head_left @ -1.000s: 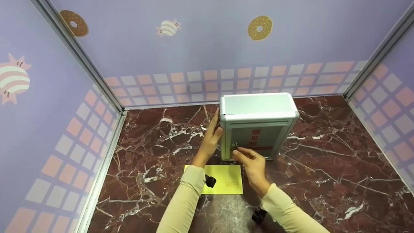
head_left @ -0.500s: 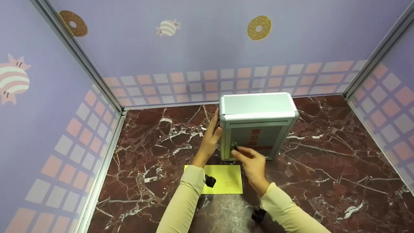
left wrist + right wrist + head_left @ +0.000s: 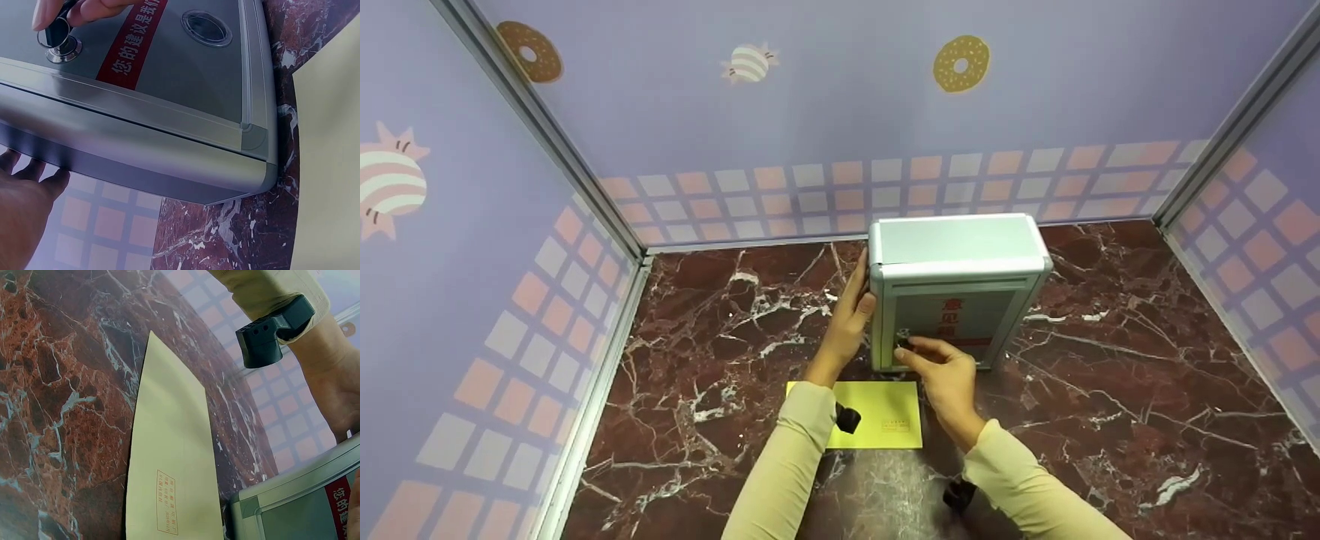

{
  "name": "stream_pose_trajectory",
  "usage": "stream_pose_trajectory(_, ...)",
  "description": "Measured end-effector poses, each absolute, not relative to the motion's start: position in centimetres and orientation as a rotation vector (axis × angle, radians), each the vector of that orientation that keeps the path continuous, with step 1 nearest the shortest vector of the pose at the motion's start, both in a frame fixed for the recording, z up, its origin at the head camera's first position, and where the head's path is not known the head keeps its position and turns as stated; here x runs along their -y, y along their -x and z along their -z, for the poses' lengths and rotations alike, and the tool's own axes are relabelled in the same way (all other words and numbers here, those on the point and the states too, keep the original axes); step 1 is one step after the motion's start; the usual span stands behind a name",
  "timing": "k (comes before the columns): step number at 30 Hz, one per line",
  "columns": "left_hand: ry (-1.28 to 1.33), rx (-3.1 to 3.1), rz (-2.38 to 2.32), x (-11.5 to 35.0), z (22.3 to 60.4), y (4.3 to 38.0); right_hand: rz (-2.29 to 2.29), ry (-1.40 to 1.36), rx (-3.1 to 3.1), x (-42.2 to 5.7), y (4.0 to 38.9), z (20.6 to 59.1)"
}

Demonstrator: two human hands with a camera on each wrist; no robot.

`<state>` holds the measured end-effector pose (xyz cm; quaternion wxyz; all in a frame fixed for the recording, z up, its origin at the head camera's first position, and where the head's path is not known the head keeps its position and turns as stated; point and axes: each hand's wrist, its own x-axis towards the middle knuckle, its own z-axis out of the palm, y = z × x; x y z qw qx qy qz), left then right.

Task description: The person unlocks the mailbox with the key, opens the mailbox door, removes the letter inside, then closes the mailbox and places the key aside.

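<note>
A silver-framed suggestion box (image 3: 960, 240) with a grey front and red lettering stands upright on the marble-patterned surface. My left hand (image 3: 847, 326) lies along its left side, fingers extended against the panel. At the front, my right hand (image 3: 951, 379) pinches a black-headed key (image 3: 57, 32) between thumb and fingers. The key sits at the round metal lock (image 3: 65, 52), and a thin ring hangs from its head in the left wrist view. Close in front of the box lies a yellow envelope (image 3: 877, 431) with a small printed red frame, partly covered by my left forearm.
Purple patterned walls (image 3: 847, 105) enclose the back and both sides, the back one close behind the box. Dark red marble surface (image 3: 1110, 420) stretches to the left and right. A black wrist mount (image 3: 848, 419) overlaps the envelope in the head view.
My right fingers and the key have turned slightly at the lock. The box, the envelope and my left hand stay where they were.
</note>
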<state>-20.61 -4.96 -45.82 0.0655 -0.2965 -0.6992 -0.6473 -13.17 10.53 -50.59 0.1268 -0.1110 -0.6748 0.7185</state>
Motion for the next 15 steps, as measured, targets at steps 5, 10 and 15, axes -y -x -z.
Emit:
stream_pose_trajectory(5, 0.878, 2.124, 1.953, 5.0, 45.8, 20.5, -2.089, 0.331, 1.978, -10.5, 13.3, 50.5)
stream_pose_trajectory(10, 0.882, 2.116, 1.952, 5.0, 45.8, 20.6, -2.053, 0.29, 1.996, -10.1, 12.7, 48.7)
stream_pose_trajectory(15, 0.914, 2.08, 1.952, 4.9, 45.9, 20.7, -2.034, 0.284, 2.001, -10.1, 12.7, 49.0)
